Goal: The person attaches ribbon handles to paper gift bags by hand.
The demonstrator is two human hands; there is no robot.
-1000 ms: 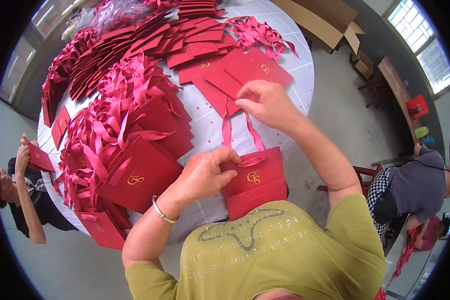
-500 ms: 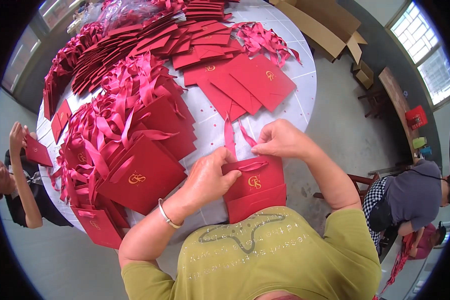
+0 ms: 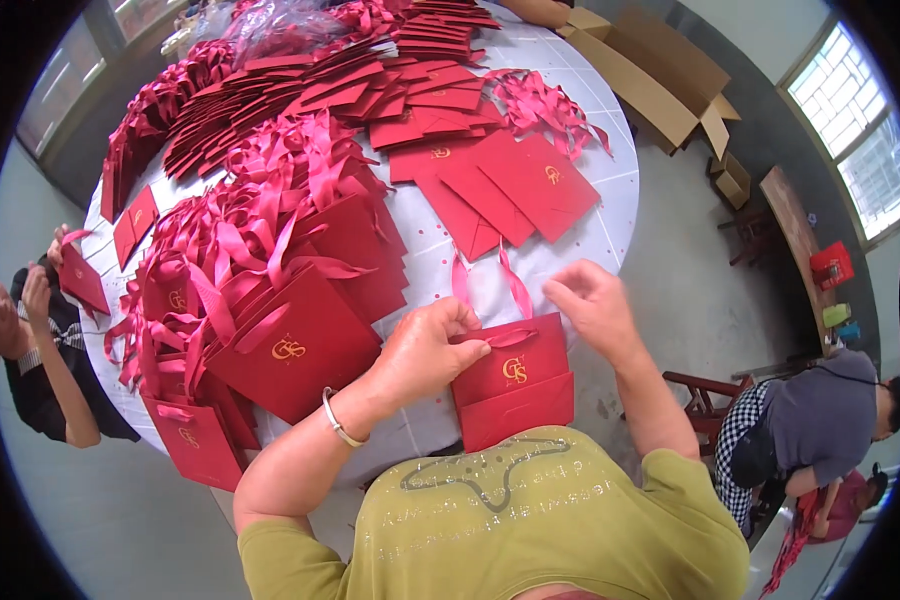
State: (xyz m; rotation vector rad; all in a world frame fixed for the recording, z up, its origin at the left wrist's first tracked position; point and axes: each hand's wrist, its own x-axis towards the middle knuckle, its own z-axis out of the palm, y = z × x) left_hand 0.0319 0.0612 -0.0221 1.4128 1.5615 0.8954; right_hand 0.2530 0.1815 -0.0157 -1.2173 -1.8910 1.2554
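A red paper gift bag with gold lettering lies flat in front of me at the table's near edge, its bottom folded up. My left hand pinches the bag's upper left corner between thumb and fingers. A pink ribbon handle rises in a loop from the top edge, and a second ribbon lies across the front just below that edge. To the right of the loop, my right hand is raised with thumb and fingers apart, holding nothing and clear of the ribbon.
Beside my left arm stands a dense row of red bags with ribbon handles. Flat bags without visible handles and loose pink ribbons lie farther back on the round white-covered table. Co-workers are at left, far edge and right.
My right hand has let go of the ribbon and moved right. My left hand keeps its pinch on the bag. A co-worker's arm now shows at the far table edge.
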